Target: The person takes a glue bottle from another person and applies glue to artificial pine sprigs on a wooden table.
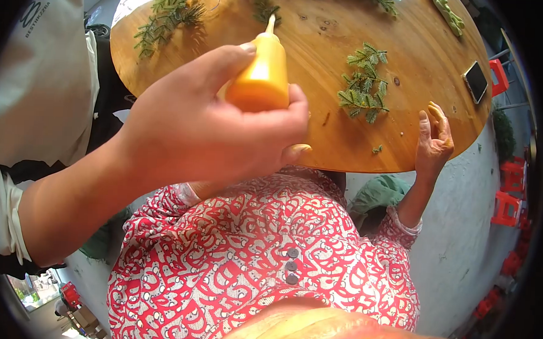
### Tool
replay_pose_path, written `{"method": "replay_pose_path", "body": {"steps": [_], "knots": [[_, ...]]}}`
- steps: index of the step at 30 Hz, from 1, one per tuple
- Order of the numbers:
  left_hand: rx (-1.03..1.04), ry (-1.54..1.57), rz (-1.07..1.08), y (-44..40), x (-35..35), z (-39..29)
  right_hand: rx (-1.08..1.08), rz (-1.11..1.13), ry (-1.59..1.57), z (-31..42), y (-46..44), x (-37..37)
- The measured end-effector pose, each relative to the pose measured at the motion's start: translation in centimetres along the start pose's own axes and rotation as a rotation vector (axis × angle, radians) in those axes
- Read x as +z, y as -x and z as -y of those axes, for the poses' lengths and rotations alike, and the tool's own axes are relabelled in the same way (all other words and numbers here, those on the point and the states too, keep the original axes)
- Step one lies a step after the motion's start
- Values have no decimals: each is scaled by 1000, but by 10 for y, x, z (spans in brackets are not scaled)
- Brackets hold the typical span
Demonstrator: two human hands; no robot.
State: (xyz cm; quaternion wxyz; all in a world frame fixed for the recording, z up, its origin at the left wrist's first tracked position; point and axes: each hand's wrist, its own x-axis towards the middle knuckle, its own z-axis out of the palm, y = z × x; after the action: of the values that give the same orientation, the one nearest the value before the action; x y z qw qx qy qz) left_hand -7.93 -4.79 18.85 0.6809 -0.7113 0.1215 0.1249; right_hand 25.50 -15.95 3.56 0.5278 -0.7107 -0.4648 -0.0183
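Note:
A co-worker's hand point(219, 114), reaching in from the left, grips a yellow squeeze bottle point(259, 79) with its pale nozzle up. That hand covers most of my left hand point(296, 153). Only its wrist and what looks like one yellow-stained fingertip show, so I cannot see whether it holds anything. My right hand point(435, 139) is raised at the table's right front edge, with thumb and fingers apart and nothing between them; its fingers carry yellowish stains. Between my hands, a green fir-like sprig point(365, 83) lies on the round wooden table point(320, 135).
More green sprigs point(169, 19) lie at the far left. A phone point(475, 82) rests near the right edge, and a pale green glove-like item point(447, 14) lies behind it. Red stools point(508, 207) stand on the right. The co-worker's pale apron point(41, 78) is close on the left.

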Motion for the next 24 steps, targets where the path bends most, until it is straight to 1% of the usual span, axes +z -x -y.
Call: {"method": "replay_pose_path", "body": {"steps": [3,7,9,10,12,14,15,16,17,19,21,22,24], "knots": [[163,-519,-57,10,1,-2,-15,2,-11,-4,1,-1],[-72,-426,-13,38,1,-56,-11,5,12,-2,2,-2],[-142,-277,-37,55,6,-66,-12,2,10,-3,2,-2],[-153,-152,-71,63,10,-68,-8,-1,-4,-4,2,-1],[-116,-106,-111,74,15,-71,0,-8,-28,-4,2,0],[-111,-96,-138,78,17,-76,-12,-6,32,-2,1,-1],[-126,-86,-147,76,16,-78,-19,-7,65,-1,1,-1],[-146,-72,-150,73,15,-80,3,-10,50,2,1,-1],[-188,-25,-152,68,15,-82,-22,-16,26,-4,1,0],[-332,180,-151,53,12,-87,-20,-8,56,-3,0,0],[-609,684,-203,28,6,-96,-21,-8,54,-2,0,1],[-754,951,-280,14,2,-99,-17,-16,20,-2,0,3],[-941,1277,-383,-17,-4,-107,-6,-16,8,-3,0,3]]}}
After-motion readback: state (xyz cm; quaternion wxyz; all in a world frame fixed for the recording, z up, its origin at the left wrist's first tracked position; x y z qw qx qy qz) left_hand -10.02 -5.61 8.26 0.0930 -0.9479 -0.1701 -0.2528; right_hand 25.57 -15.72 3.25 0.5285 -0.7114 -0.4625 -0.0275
